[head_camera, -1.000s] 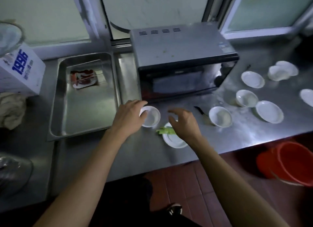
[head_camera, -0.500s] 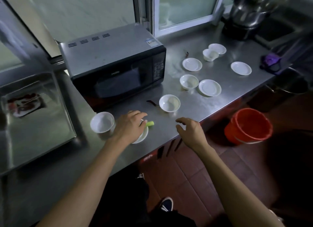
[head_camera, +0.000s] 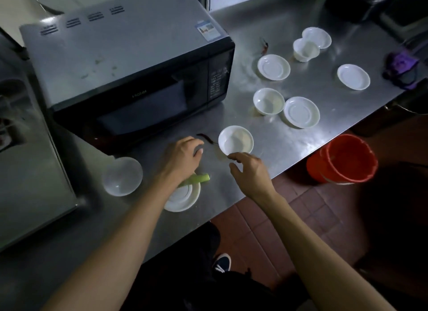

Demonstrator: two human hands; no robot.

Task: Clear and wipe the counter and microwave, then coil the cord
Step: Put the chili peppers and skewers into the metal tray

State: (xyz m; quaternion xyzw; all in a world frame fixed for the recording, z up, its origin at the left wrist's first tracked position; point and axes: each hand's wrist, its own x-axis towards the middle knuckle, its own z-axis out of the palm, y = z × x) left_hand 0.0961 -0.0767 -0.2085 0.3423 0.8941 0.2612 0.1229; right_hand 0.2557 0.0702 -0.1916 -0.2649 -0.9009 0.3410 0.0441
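Left hand (head_camera: 183, 155) was at frame centre, palm down over the steel desk (head_camera: 289, 134), fingers loosely curled and holding nothing; fingertips sat close to a dark scrap (head_camera: 205, 138) on the desk, contact unclear. Right hand (head_camera: 249, 169) was just right of it, fingers spread and relaxed, empty, index tip near the rim of a white bowl (head_camera: 235, 140), touching or not can't be told.

Microwave (head_camera: 129, 65) stood in the upper left, door closed, crumbs on its top. Cord not visible.

Below the left wrist, a white saucer (head_camera: 183, 197) carried a green vegetable strip (head_camera: 200, 178) that stuck out past its rim. A blurred bowl (head_camera: 122, 176) lay to its left, looked empty.

Upper right of frame: a bowl (head_camera: 268, 101) touching a saucer (head_camera: 301, 111), another saucer (head_camera: 273, 67), a lone saucer (head_camera: 353, 76), and a cup (head_camera: 305, 50) overlapping a further saucer (head_camera: 319, 36); all looked empty. Purple cloth (head_camera: 401, 70) lay at the right edge of the desk. Red bucket (head_camera: 345, 159) stood on the floor, lower right, contents not clear.
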